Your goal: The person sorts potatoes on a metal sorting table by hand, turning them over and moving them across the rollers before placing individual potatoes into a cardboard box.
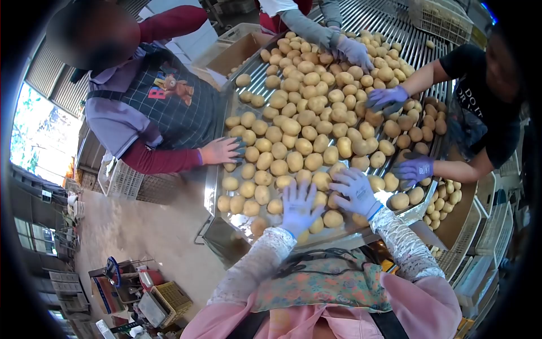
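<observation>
Many potatoes (pixel 303 147) lie spread over a metal sorting table (pixel 210 189). My left hand (pixel 300 210), in a pale purple glove, rests flat among the potatoes at the near edge, its fingers spread. Just to its right, my right hand (pixel 355 192) wears a matching glove. Its fingers are stretched out over potatoes and hold none that I can see. My palms hide some of the potatoes under them.
Co-workers' gloved hands are on the potatoes at the left (pixel 221 151), far side (pixel 354 52) and right (pixel 415 168). A cardboard box (pixel 460 217) with potatoes stands at the right. Plastic crates (pixel 144 181) stand at the left, and metal rollers (pixel 375 17) form the far end.
</observation>
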Motion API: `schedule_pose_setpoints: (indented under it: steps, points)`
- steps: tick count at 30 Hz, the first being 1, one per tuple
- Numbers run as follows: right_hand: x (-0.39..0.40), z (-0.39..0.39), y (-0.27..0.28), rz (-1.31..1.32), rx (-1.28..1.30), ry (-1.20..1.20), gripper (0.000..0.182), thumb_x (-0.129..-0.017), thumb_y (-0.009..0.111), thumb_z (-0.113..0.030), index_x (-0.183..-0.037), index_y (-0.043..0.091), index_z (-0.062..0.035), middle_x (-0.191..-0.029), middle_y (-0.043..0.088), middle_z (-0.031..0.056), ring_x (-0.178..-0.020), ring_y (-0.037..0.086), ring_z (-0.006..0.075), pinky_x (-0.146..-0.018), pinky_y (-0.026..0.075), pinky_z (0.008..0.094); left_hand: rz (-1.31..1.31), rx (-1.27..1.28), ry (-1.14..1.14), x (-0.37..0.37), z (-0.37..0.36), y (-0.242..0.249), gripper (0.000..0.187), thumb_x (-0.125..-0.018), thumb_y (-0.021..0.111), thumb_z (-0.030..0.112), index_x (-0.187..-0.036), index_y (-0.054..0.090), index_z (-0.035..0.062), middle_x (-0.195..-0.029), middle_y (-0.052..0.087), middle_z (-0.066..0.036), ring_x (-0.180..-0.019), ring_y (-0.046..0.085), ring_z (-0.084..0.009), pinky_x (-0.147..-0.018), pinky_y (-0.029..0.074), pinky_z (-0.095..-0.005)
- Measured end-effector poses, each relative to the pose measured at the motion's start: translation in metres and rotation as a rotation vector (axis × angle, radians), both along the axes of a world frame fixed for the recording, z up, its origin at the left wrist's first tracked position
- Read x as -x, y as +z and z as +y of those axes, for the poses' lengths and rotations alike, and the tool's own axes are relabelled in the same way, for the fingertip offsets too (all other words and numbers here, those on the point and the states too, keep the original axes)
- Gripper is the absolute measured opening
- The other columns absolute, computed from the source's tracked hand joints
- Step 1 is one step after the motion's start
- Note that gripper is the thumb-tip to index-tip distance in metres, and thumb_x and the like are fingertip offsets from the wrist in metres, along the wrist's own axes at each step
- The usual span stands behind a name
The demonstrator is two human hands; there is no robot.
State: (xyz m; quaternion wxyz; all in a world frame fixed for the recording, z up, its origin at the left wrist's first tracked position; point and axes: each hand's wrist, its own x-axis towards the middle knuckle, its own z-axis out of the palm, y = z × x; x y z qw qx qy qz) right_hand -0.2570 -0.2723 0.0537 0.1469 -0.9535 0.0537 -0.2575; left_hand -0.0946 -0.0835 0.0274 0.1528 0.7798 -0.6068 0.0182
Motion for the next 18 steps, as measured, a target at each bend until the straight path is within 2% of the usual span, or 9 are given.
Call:
schedule_pose_setpoints:
  steps: [3,5,7,8,10,11,13,17,18]
  points:
    - [0.011,0.003,0.024,0.203,0.111,0.052,0.057,-0.075,0.076,-0.048,-0.128,0.066,-0.0293,-0.138,0.054,0.0120,-0.125,0.051,0.0423,-0.104,0.041,0.0575,0.082,-0.045,-0.178,0.002,0.038,0.003,0.070,-0.093,0.062,0.048,-0.149,0.047,0.0089,-0.150,0.044,-0.022,-0.141,0.035,-0.0480,-0.119,0.023,-0.0606]
    - [0.018,0.017,0.012,0.298,0.183,0.105,0.065,-0.072,0.075,-0.057,-0.133,0.064,-0.0351,-0.143,0.049,0.0131,-0.130,0.046,0.0453,-0.109,0.037,0.0604,0.079,-0.047,-0.162,-0.008,0.079,0.013,0.068,-0.093,0.062,0.045,-0.149,0.047,0.0094,-0.152,0.044,-0.023,-0.140,0.038,-0.0455,-0.118,0.027,-0.0594]
    - [0.017,0.042,-0.004,0.302,0.039,0.288,0.068,-0.070,0.075,-0.059,-0.133,0.064,-0.0345,-0.146,0.048,0.0132,-0.132,0.045,0.0446,-0.112,0.035,0.0596,0.384,-0.069,-0.071,-0.021,0.122,0.018,0.067,-0.093,0.062,0.041,-0.149,0.047,0.0063,-0.153,0.044,-0.023,-0.137,0.043,-0.0436,-0.115,0.032,-0.0580]
    - [0.010,0.060,-0.013,0.251,-0.084,0.344,0.065,-0.072,0.075,-0.060,-0.130,0.065,-0.0333,-0.151,0.045,0.0133,-0.134,0.044,0.0450,-0.112,0.034,0.0597,0.381,-0.079,-0.067,-0.034,0.135,0.027,0.067,-0.093,0.062,0.041,-0.149,0.047,0.0063,-0.153,0.044,-0.023,-0.137,0.043,-0.0436,-0.115,0.032,-0.0580]
    - [-0.020,0.084,-0.022,0.247,-0.077,0.353,0.062,-0.073,0.074,-0.060,-0.128,0.066,-0.0327,-0.153,0.044,0.0136,-0.135,0.044,0.0442,-0.113,0.033,0.0592,0.127,-0.281,-0.074,-0.054,0.151,0.044,0.067,-0.093,0.062,0.039,-0.147,0.047,0.0017,-0.154,0.043,-0.023,-0.135,0.045,-0.0443,-0.112,0.035,-0.0580]
    - [-0.032,0.094,-0.024,0.250,-0.062,0.367,0.060,-0.073,0.074,-0.060,-0.126,0.067,-0.0321,-0.155,0.042,0.0139,-0.136,0.044,0.0435,-0.114,0.033,0.0588,0.133,-0.284,-0.065,-0.061,0.152,0.042,0.067,-0.093,0.062,0.039,-0.147,0.047,0.0017,-0.154,0.043,-0.023,-0.135,0.045,-0.0443,-0.112,0.035,-0.0580]
    - [-0.056,0.108,-0.024,0.293,-0.086,0.426,0.056,-0.075,0.072,-0.058,-0.124,0.067,-0.0316,-0.155,0.042,0.0141,-0.136,0.044,0.0418,-0.115,0.031,0.0584,0.091,-0.014,0.258,-0.086,0.143,0.026,0.069,-0.093,0.062,0.041,-0.146,0.046,-0.0013,-0.153,0.044,-0.023,-0.136,0.044,-0.0445,-0.111,0.035,-0.0575]
    - [-0.069,0.140,-0.031,0.252,0.010,0.524,0.043,-0.079,0.070,-0.049,-0.118,0.067,-0.0287,-0.154,0.043,0.0140,-0.137,0.044,0.0396,-0.116,0.029,0.0577,-0.055,-0.046,0.416,-0.086,0.087,-0.014,0.072,-0.093,0.062,0.043,-0.148,0.045,-0.0002,-0.153,0.044,-0.022,-0.138,0.043,-0.0431,-0.115,0.030,-0.0588]
    - [-0.062,0.143,-0.031,0.234,-0.048,0.515,0.038,-0.085,0.066,-0.045,-0.118,0.067,-0.0267,-0.145,0.053,0.0091,-0.137,0.045,0.0345,-0.114,0.031,0.0590,-0.032,-0.077,0.400,-0.065,0.071,-0.021,0.075,-0.093,0.062,0.046,-0.150,0.044,0.0001,-0.153,0.044,-0.022,-0.140,0.041,-0.0430,-0.117,0.026,-0.0597]
